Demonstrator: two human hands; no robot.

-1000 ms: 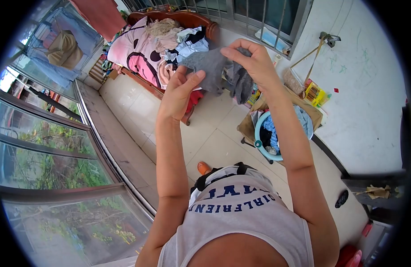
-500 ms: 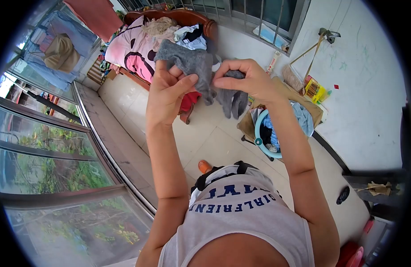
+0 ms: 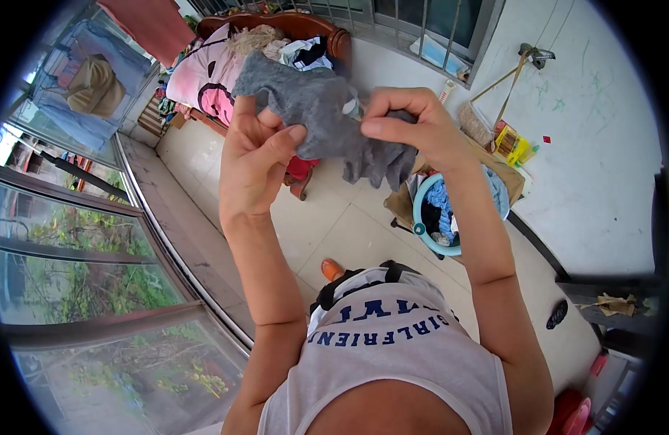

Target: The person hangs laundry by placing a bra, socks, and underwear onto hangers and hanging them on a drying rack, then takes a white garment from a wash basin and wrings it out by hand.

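A crumpled grey cloth (image 3: 312, 101) hangs in the air between my two hands, in front of the bench. My left hand (image 3: 258, 156) pinches its left part between thumb and fingers. At its right part, my right hand (image 3: 410, 127) is closed on the fabric with thumb and forefinger pressed together. The lower folds droop below and between the hands. A small whitish patch, perhaps a label, shows near my right fingertips. What kind of garment it is, I cannot tell.
A wooden bench (image 3: 339, 47) holds a pink printed cloth (image 3: 193, 76) and piled clothes. At the right, a light blue basket (image 3: 419, 217) of clothes stands on a brown stand. Windows line the left; clothes hang at the upper left.
The grey cloth has been spread wider and lifted on its left side. My left hand has moved left, and my right hand slightly right from half a second ago.
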